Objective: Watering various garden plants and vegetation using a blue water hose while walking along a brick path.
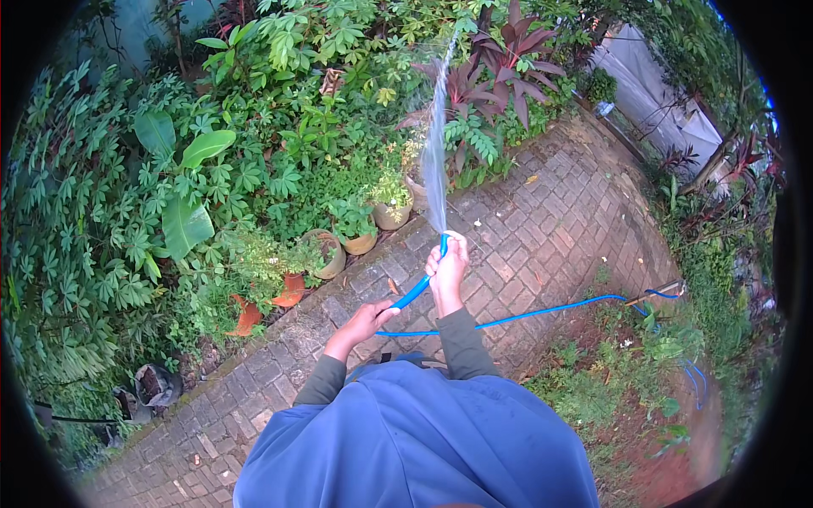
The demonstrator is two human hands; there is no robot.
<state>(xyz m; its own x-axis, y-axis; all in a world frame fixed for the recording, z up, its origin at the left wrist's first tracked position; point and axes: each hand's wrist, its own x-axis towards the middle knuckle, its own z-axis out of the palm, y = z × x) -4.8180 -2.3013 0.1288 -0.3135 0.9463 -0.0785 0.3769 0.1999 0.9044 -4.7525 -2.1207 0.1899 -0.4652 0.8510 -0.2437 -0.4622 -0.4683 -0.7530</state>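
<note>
A blue garden hose [413, 293] runs between my two hands. My right hand [450, 263] is closed around it near the outlet, with the thumb or a finger at the hose mouth. Farther back along it, my left hand [366, 322] grips the same hose. From the mouth a fanned stream of water [436, 146] shoots away over the planting bed, toward red-leaved cordyline plants [508, 70] and green foliage. Behind my hands the hose trails right across the brick path and into the grass.
Several potted plants [391, 213] line the bed's edge beside the brick paving [514, 254]. Broken terracotta pieces [290, 290] lie at the left. A wooden stick [651, 293] touches the hose at the right. A grey sheet [660, 95] hangs at the upper right.
</note>
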